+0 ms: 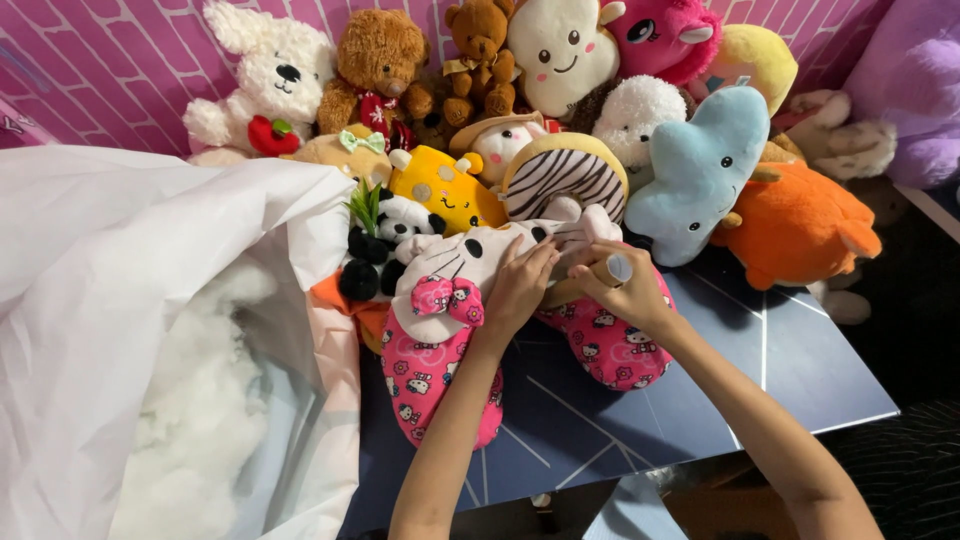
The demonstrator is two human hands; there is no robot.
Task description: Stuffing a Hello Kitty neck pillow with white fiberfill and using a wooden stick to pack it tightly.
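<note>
A pink and white U-shaped cat plush pillow (440, 370) lies on the dark blue table (620, 420). My left hand (518, 290) presses on the pillow's white top near its pink bow (447, 298). My right hand (630, 290) grips a pale stick-like tool (612, 268), held against the pillow's top edge. The pillow's right leg (610, 345) sits under my right wrist.
A big white bag (90, 300) of white stuffing (200, 420) fills the left. Several plush toys crowd the back: a blue star (700, 170), an orange toy (800, 225), a striped donut (565, 175), a yellow toy (445, 190), a panda (385, 240). The table's edge runs lower right.
</note>
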